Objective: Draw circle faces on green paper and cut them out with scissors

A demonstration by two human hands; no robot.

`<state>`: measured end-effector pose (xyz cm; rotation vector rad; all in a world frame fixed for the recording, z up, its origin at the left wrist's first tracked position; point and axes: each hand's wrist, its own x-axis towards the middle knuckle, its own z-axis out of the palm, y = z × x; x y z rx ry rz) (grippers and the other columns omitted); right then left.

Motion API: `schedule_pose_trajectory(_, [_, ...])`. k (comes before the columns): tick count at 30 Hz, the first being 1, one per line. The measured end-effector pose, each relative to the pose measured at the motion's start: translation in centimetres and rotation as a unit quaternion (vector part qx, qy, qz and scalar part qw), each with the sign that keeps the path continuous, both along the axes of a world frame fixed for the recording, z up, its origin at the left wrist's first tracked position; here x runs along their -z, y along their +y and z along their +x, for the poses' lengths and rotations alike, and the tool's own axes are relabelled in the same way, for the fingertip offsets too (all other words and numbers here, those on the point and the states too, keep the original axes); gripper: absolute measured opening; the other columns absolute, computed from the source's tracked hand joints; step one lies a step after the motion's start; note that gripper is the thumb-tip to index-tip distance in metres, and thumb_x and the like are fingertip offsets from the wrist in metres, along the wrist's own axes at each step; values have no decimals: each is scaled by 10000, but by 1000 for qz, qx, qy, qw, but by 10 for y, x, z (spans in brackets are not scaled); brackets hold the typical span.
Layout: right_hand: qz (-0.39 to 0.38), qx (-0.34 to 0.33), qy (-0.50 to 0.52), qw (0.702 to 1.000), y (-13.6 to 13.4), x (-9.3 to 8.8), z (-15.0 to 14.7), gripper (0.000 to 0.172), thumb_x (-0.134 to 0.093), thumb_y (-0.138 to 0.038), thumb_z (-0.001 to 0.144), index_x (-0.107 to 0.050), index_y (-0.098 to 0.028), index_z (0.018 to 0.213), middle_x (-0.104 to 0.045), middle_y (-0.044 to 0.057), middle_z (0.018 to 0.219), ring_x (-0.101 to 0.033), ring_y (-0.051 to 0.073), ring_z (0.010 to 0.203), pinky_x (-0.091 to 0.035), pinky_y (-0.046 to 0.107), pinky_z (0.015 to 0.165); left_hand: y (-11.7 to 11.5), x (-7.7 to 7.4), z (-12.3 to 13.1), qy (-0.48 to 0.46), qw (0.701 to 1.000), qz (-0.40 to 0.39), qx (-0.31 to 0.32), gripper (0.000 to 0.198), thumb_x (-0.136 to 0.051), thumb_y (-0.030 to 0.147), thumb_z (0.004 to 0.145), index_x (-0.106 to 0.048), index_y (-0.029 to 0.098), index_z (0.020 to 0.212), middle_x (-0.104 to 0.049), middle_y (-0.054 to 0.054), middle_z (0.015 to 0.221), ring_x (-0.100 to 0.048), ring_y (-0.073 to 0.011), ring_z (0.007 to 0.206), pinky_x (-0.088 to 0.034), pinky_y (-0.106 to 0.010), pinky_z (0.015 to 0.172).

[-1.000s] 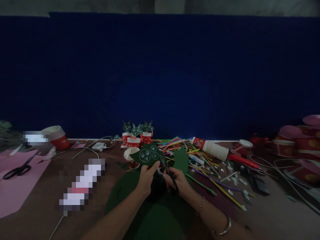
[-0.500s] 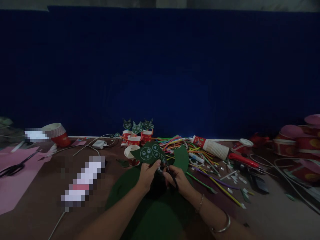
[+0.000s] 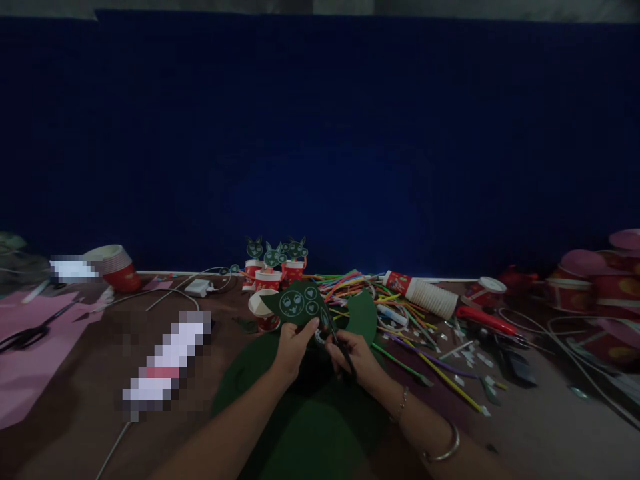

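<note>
My left hand pinches a sheet of dark green paper between thumb and fingers. A white-lined animal face and small circles with hearts are drawn on the sheet. My right hand is closed around dark-handled scissors, whose blades point up at the sheet's right edge. A curved green paper piece lies just beyond the right hand. Behind the sheet stands a paper cup, partly covered by it. Larger green material spreads beneath my forearms.
Red cups with green animal faces stand at the back. Colourful pipe cleaners and a toppled cup stack lie right of them. A red-handled tool is farther right. At left are pink paper, another cup stack and a charger.
The green sheet and my left hand have shifted very slightly left. The scissor blades have changed angle a little at the sheet's edge. Nothing was let go.
</note>
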<state>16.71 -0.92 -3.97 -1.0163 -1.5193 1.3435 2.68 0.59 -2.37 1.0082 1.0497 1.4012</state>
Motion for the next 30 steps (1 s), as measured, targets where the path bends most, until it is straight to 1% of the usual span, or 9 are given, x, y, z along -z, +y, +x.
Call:
schedule_pose_trajectory(2, [-8,3,0,1000,0,-2,0,399,-578,-560,711,-507,-167,721,-461,-71,425,-408,70,342,-348,185,350,0,2,0,-4,1000,7,1,231,-716,350,649,-703,120,650,-694,-40,627,-605,-150,573,-474,-246,591])
schedule_pose_trajectory(4, [-13,4,4,1000,0,-1,-1,395,-589,-553,704,-507,-167,715,-468,-69,425,-412,71,340,-349,185,347,1,3,1,-2,1000,21,-12,235,-709,353,661,-704,119,675,-696,-35,645,-607,-151,595,-476,-247,612])
schedule_pose_trajectory(6, [-17,6,8,1000,1,0,-1,388,-602,-541,697,-509,-165,712,-466,-69,421,-413,71,335,-345,184,342,1,4,1,6,999,34,-30,239,-702,358,671,-700,119,677,-690,-27,644,-601,-147,605,-470,-240,614])
schedule_pose_trajectory(8, [-20,5,10,1000,2,2,-1,382,-610,-532,695,-514,-163,712,-465,-69,418,-413,72,333,-345,183,341,1,3,1,13,998,41,-35,249,-686,369,687,-693,121,673,-676,-20,623,-588,-143,594,-462,-236,599])
schedule_pose_trajectory(11, [-18,-1,14,1000,2,5,0,375,-616,-521,699,-519,-161,729,-484,-64,429,-429,76,345,-361,186,354,1,1,1,30,998,45,-18,260,-670,377,705,-683,121,663,-661,-17,607,-580,-142,584,-456,-237,592])
schedule_pose_trajectory(16, [-12,-4,23,1000,1,5,0,376,-606,-524,713,-520,-160,748,-502,-58,448,-447,75,363,-372,184,370,1,2,0,46,998,43,9,245,-667,372,705,-682,129,678,-679,-24,666,-594,-147,621,-461,-241,619])
schedule_pose_trajectory(21, [-19,4,12,1000,1,3,-1,392,-607,-544,698,-519,-163,720,-475,-68,423,-420,69,338,-357,179,346,2,3,0,38,999,38,-5,243,-679,373,686,-682,131,680,-680,-21,657,-598,-149,617,-468,-250,627])
schedule_pose_trajectory(26, [-27,5,8,1000,1,0,-1,408,-609,-563,681,-517,-166,693,-465,-71,418,-407,66,329,-361,179,331,3,1,0,21,999,46,-6,238,-689,364,669,-692,129,701,-685,-25,662,-607,-156,635,-472,-259,650])
schedule_pose_trajectory(30, [-28,9,-5,1000,0,-1,-1,409,-607,-565,676,-523,-166,692,-458,-73,407,-402,67,323,-358,175,325,3,-1,0,10,999,54,-4,225,-688,355,667,-688,131,686,-668,-19,625,-594,-151,624,-464,-251,628])
